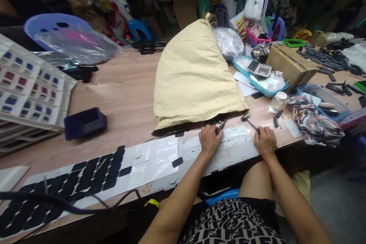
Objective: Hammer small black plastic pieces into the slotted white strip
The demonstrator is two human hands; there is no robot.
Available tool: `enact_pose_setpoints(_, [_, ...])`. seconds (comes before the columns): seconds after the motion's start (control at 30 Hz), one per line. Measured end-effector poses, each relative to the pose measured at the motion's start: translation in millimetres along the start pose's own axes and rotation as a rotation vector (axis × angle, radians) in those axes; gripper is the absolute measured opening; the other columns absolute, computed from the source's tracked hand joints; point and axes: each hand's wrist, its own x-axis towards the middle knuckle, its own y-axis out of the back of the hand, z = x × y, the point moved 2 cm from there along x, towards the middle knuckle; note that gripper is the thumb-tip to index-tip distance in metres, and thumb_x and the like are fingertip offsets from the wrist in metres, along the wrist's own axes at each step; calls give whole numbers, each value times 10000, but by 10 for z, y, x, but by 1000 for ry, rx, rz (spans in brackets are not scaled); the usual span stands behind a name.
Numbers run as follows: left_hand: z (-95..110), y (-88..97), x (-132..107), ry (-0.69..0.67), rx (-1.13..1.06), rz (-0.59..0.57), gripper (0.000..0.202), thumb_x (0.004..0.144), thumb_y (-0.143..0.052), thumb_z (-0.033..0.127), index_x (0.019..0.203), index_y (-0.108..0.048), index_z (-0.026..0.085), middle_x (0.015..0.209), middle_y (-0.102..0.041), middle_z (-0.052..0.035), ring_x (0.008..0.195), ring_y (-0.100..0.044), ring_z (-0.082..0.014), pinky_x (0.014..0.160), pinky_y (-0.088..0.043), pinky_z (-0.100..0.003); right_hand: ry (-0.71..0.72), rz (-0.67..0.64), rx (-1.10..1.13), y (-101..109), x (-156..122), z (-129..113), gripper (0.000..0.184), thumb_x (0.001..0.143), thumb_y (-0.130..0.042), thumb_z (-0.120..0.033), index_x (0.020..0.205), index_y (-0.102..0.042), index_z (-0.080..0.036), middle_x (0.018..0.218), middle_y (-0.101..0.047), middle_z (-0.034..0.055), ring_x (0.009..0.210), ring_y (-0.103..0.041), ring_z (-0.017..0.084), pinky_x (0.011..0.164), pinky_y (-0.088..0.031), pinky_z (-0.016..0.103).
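Note:
My left hand rests on a long white backing sheet at the table's front edge, fingers closed around a small black part. My right hand grips the handle of a small metal hammer, whose head points up and left. The left stretch of the sheet carries several black foam pads; one loose black pad lies near my left forearm. A few more small black parts lie just beyond my left hand, at the foot of a big tan sack.
A dark blue tray sits left of centre. Stacked swatch cards fill the left edge. On the right are a glass jar, a calculator in a blue tray, a cardboard box, a blue basket and patterned cloth. A black cable crosses the front left.

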Motion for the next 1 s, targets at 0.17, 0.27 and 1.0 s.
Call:
enact_pose_setpoints(0.17, [-94, 13, -125, -185, -113, -93, 190, 897, -657, 343, 1040, -737, 248, 1025, -682, -61, 1034, -558, -264, 928, -398, -398, 2, -69, 27, 13, 35, 34, 293, 963, -505, -233, 1168, -697, -147, 996, -635, 123, 911, -517, 250, 770, -400, 352])
enact_pose_setpoints(0.27, [-121, 4, -135, -166, -174, -130, 200, 884, -687, 358, 1048, -749, 261, 1030, -681, -48, 1027, -559, -250, 939, -395, -390, -17, -86, 168, 119, -26, -15, 303, 975, -479, -248, 1144, -712, -153, 963, -648, 113, 905, -551, 244, 791, -445, 346])
enact_pose_setpoints(1.0, [-76, 38, -70, -104, -296, -168, 152, 844, -744, 352, 979, -777, 290, 983, -674, -26, 1023, -548, -245, 939, -378, -397, 106, -250, 602, 565, -465, -718, 294, 998, -477, -322, 1106, -719, -195, 931, -709, 79, 879, -670, 203, 833, -536, 313])
